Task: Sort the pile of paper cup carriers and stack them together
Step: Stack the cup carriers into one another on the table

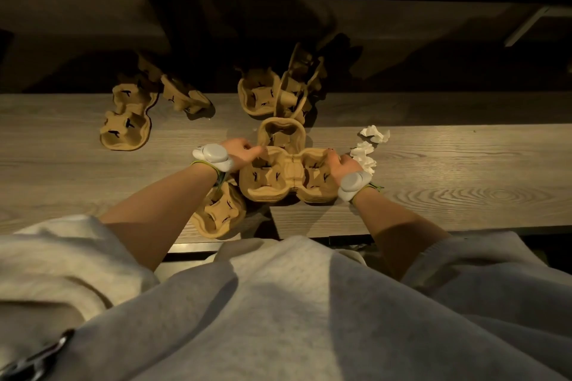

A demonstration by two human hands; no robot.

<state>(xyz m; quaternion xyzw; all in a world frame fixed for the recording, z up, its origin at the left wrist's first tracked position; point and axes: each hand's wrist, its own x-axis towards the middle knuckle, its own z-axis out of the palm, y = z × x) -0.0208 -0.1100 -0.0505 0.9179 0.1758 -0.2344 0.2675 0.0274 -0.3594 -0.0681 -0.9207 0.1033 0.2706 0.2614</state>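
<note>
A stack of brown paper cup carriers (289, 178) lies on the wooden table in front of me. My left hand (243, 151) grips its left far edge and my right hand (340, 165) grips its right side. Another carrier (281, 133) sits just behind the stack, touching it. One carrier (218, 210) lies under my left forearm near the table's front edge. More carriers lie farther off: a pair at the left (127, 117), a tilted one (184, 97), and a cluster at the back (278, 88) with some standing on edge.
Crumpled white tissues (368, 147) lie just right of my right hand. The wooden table (448, 164) runs left to right, with a dark gap behind it and its front edge close to my body. White devices sit on both wrists.
</note>
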